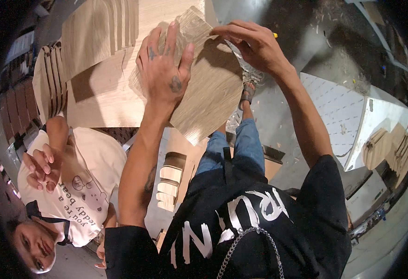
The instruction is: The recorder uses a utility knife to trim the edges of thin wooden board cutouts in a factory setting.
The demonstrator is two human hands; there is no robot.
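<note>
A wood-grain panel (213,88) lies at an angle over the edge of a pale wooden work surface (104,109). My left hand (162,69) is flat on its left part, fingers spread and pointing away from me. At the panel's far right edge is my right hand (252,44), its fingers bent and pressed together. A small yellow tip (275,35) shows just past that hand's knuckles. What the right fingers hold is hidden from this view. Crumpled clear plastic (252,74) hangs below the panel's right edge.
A fanned stack of wood-grain panels (92,35) stands at the far left, beside more curved pieces (51,81). A co-worker in a white shirt (90,181) is close on my left. To the right, a white-covered block (334,111) has cut wooden pieces (390,149) near it.
</note>
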